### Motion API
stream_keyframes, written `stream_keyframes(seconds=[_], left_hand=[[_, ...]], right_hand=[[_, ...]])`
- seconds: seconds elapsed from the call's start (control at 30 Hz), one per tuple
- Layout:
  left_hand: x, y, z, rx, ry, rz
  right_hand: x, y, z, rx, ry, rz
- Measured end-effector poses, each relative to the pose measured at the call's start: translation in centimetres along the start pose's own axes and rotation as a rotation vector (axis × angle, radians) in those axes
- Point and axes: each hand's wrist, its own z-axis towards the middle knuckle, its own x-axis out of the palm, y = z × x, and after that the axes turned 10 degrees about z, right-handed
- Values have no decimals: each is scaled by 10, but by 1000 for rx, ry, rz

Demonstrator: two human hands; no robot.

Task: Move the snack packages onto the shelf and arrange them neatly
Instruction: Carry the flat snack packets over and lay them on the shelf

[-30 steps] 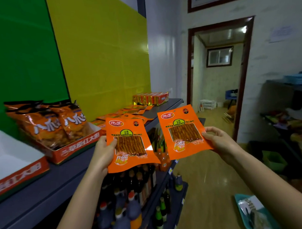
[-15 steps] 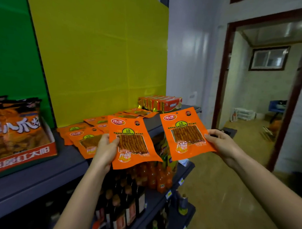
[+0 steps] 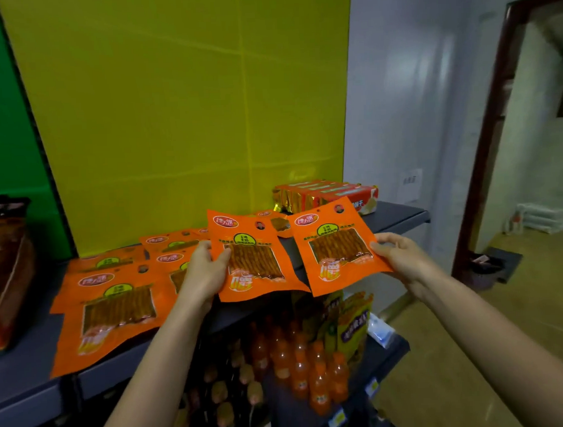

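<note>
Your left hand (image 3: 203, 273) and right hand (image 3: 403, 257) each pinch a flat orange snack pouch (image 3: 253, 256) (image 3: 335, 246) by its outer edge, faces up, ready to lay beside those on the grey shelf (image 3: 398, 214)

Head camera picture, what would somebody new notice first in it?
Two bright orange snack packets held up side by side at the centre, one in the left hand and one in the right hand, above the front edge of the grey shelf. More of the same orange packets lie flat on the shelf to the left. Behind them stands a big yellow panel.
</note>
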Motion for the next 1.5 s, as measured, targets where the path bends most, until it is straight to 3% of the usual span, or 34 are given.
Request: stream_keyframes(seconds=[0.43,0.73,0.97,1.23,1.37,1.5], left_hand=[[48,2,55,-77,-132,372],[74,1,63,-146,-243,844],[88,2,64,-167,-344,1165],[93,3,65,-135,-332,1513],[96,2,65,-34,-434,1544],[84,-10,49,68,-464,1526]], right_hand=[[17,-21,129,76,276,-68],[32,-24,167,15,415,-183],[31,-29,184,-196,418,-565],[27,-31,196,-354,452,-912],[22,-23,186,-632,415,-977],[39,-8,166,-831,540,-842]])
